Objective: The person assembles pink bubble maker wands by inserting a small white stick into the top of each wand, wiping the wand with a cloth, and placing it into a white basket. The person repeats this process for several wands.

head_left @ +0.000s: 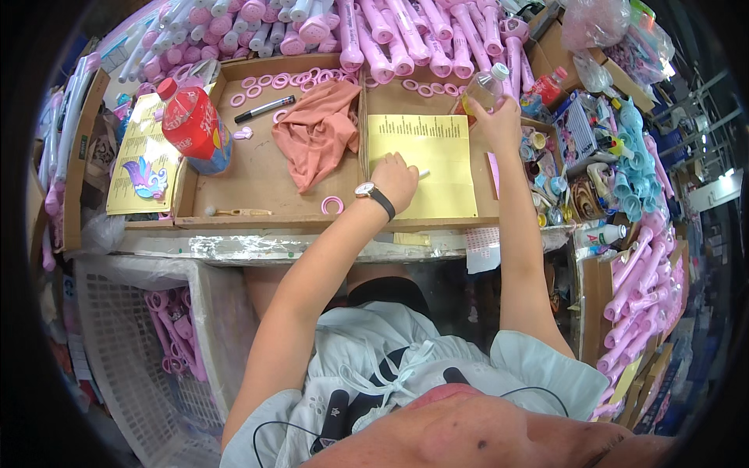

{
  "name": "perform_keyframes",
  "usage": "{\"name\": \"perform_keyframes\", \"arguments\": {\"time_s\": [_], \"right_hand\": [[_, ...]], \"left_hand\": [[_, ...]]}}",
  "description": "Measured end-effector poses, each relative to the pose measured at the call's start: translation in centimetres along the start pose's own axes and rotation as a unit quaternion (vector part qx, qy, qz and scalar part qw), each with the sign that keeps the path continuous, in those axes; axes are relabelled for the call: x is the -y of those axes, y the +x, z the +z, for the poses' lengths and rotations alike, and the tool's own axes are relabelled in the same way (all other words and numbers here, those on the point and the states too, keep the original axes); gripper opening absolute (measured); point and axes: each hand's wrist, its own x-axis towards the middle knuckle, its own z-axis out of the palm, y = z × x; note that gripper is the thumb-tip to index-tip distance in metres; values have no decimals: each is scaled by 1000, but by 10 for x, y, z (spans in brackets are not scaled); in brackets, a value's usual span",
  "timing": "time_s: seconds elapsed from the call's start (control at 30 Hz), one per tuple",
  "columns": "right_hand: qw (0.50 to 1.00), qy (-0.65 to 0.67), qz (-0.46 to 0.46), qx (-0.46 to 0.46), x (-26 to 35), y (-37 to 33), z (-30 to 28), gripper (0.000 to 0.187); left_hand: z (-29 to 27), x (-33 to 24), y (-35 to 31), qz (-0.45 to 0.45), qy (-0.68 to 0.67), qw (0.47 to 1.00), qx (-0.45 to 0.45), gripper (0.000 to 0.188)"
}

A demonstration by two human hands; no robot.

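My left hand (396,181), with a watch (370,196) on its wrist, is closed over a yellow printed sheet (425,204). The end of a slim white stick (424,174) pokes out beside its fingers; the rest is hidden. My right hand (499,123) is wrapped round a clear bottle (485,90) with a pale cap and some yellowish liquid, at the sheet's far right corner. A salmon-coloured cloth (316,132) lies crumpled in the cardboard tray (234,191) to the left, near a black marker (265,108) and several pink rings (333,205).
Pink and white tubes (398,39) are heaped along the back. A red-labelled bottle (195,129) stands at the left. Small jars (546,168) and light blue cups (632,164) crowd the right. A white plastic crate (140,281) with pink parts sits below left.
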Motion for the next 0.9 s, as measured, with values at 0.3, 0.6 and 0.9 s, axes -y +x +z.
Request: {"name": "perform_keyframes", "arguments": {"time_s": [0.3, 0.6, 0.9], "right_hand": [[957, 254, -71, -125, -4, 21, 14, 74], [927, 366, -68, -42, -3, -28, 28, 70], [983, 24, -157, 96, -4, -78, -10, 57]], "left_hand": [[-4, 3, -1, -4, -32, 999, -3, 16], [-3, 3, 1, 4, -26, 1000, 15, 20], [-7, 4, 3, 71, -144, 987, -25, 19]]}}
